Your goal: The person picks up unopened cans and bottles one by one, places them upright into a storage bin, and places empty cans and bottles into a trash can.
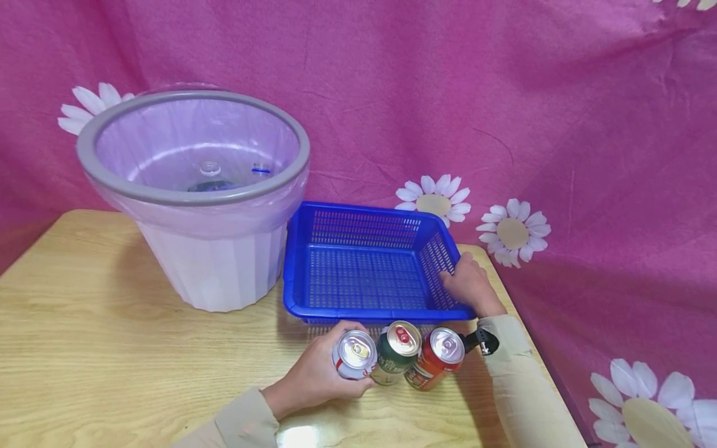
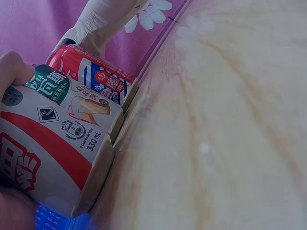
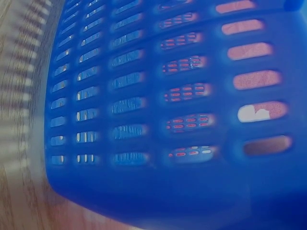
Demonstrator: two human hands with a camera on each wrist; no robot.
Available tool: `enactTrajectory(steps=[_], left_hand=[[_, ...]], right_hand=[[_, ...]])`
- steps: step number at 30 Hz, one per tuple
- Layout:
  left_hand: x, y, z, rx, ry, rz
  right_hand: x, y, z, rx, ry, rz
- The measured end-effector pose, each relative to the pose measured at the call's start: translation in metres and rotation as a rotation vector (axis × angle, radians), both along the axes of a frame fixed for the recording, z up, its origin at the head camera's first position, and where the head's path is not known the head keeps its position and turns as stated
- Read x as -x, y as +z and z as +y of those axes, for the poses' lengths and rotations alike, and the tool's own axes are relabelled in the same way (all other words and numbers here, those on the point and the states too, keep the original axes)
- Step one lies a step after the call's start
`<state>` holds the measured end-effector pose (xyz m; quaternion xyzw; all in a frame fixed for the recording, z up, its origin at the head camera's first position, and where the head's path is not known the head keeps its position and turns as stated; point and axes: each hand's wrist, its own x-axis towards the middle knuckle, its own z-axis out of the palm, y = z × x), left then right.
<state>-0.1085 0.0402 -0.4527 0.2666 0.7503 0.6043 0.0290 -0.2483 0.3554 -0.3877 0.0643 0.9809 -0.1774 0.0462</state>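
Observation:
My left hand [image 1: 322, 373] grips a white and red drink can [image 1: 350, 368], with the thumb along its near side. Beside that stands a green can [image 1: 390, 361], then a red can [image 1: 427, 371], all in a row in front of the blue plastic basket [image 1: 381, 313]. Printed text shows on the white can [image 2: 57, 158] in the left wrist view. At the basket's right side my right hand [image 1: 473, 286] holds the rim, thumb over the inside. The slotted basket wall [image 3: 144, 177] fills most of the right wrist view; the right hand is hidden there.
A white bin [image 1: 215, 264] with a grey rim and a clear liner stands left of the basket, clear bottles inside. Everything is on a wooden table [image 1: 73, 323]. A pink cloth [image 1: 358, 81] with white flowers hangs behind and to the right.

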Motion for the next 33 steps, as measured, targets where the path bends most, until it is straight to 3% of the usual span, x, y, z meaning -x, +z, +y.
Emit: enactTrajectory(steps=[13,25,33], left_hand=[[-0.0006,-0.0033,0.0018,-0.006,0.034,0.045],[-0.0028,-0.0033,0.0043,-0.014,0.047,0.020],[-0.0045,-0.0027,0.0053,-0.009,0.053,0.046]], right_hand=[[-0.0004,0.0008,-0.0015,-0.037,-0.003,0.014],[-0.0014,-0.0010,-0.0010,-0.048,-0.006,0.026],[-0.0023,0.0002,-0.0014,-0.064,0.006,0.037]])
